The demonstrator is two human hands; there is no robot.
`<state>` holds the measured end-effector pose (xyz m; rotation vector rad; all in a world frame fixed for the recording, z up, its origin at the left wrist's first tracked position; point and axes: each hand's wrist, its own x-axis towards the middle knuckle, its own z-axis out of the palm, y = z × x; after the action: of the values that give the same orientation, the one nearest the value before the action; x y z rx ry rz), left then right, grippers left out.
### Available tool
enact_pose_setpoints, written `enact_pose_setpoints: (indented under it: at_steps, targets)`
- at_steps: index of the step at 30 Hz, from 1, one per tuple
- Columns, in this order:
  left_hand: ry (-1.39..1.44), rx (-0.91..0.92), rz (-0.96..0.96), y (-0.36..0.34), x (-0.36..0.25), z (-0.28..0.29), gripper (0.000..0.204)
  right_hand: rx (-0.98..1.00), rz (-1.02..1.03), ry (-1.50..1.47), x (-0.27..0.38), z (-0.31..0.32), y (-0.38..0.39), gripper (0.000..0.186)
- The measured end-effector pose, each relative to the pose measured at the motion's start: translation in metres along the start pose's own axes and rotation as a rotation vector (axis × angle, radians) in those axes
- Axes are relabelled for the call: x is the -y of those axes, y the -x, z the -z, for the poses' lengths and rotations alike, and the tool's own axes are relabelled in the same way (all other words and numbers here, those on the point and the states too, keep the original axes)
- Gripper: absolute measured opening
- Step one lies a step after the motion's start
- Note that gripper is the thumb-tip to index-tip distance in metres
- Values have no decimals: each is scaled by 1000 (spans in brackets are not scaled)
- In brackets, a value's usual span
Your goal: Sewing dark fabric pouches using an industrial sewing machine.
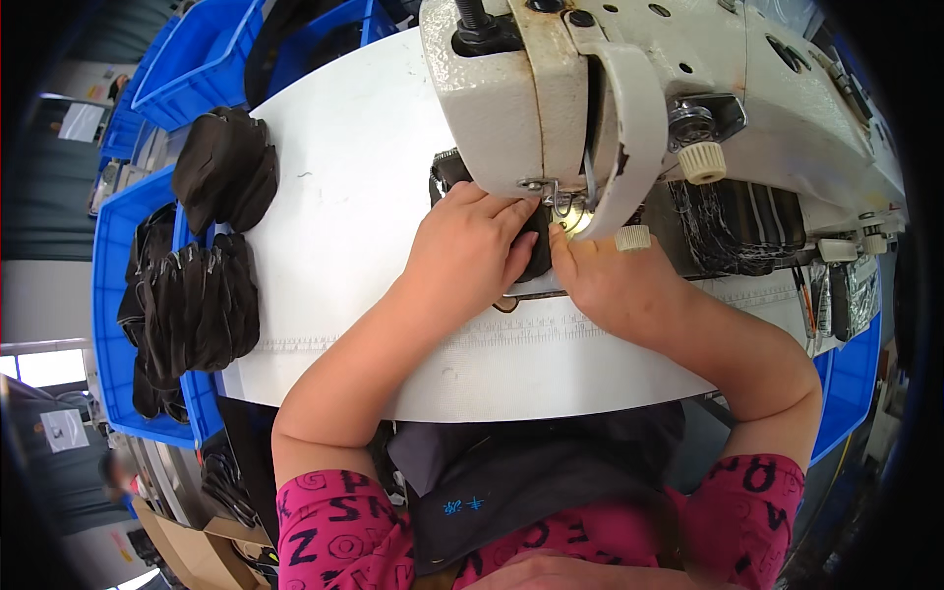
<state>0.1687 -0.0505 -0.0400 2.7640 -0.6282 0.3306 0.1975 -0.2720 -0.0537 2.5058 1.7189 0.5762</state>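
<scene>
A white sewing machine point(492, 108) leans over the table, its lit needle area just beyond my fingertips. A black fabric piece point(540, 258) lies under the needle area and continues beneath my left hand, with a zipper-like toothed edge at its far left end. My left hand point(470, 241) is closed on this piece, fingers bent over it and thumb along its right side. Right of the needle, my right hand point(618, 285) pinches at the piece's edge, its index fingertip close to the presser foot. The machine head and my fingers hide most of the fabric and the exact stitching spot.
Stacked black fabric pieces point(202, 305) hang over a blue bin point(113, 295) at the table's left edge, with another black bundle point(226, 162) behind. More dark pieces with loose threads point(742, 226) lie under the machine arm. A printed ruler strip point(511, 329) crosses the white table point(334, 197).
</scene>
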Motion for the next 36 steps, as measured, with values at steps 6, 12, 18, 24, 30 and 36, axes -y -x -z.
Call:
enact_pose_setpoints:
  at_steps: [6, 12, 18, 24, 30, 36]
  targets:
    - [19, -42, 15, -1, 1, -3, 33, -53, -39, -58, -3, -6, 0, 39]
    - [40, -188, -27, 2, 11, -13, 26, -53, -94, -45, -1, -15, -4, 36]
    - [119, -247, -45, 3, 16, -25, 30, -63, -70, 15, -3, -23, -3, 33]
    - [140, -315, -46, 8, 21, -33, 32, -97, -81, -7, -5, -31, -8, 29]
    - [140, -212, -7, 11, 21, -31, 39, -217, -72, -82, -6, -31, -11, 30]
    - [180, -110, 84, 58, 12, -20, 71, -181, 44, -64, -4, -29, -7, 25]
